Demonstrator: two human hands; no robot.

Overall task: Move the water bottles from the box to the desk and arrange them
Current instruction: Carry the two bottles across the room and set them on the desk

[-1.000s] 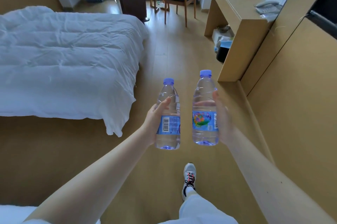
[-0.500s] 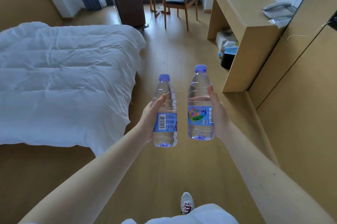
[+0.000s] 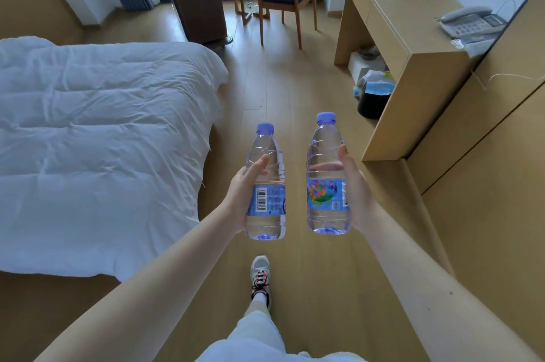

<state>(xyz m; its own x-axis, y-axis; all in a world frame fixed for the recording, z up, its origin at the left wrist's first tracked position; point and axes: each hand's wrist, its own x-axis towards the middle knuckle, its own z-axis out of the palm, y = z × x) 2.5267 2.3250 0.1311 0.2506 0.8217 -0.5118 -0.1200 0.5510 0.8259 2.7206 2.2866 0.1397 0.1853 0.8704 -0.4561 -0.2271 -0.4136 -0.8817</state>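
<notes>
Facing barcode point(image 3: 262, 199), left bottle point(image 3: 272, 152) (digits unreadable)

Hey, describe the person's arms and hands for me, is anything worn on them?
The left forearm and right forearm are bare to the frame edge, no sleeves showing. The left hand and right hand wear no gloves; no watch, bracelet or ring is visible.
</notes>
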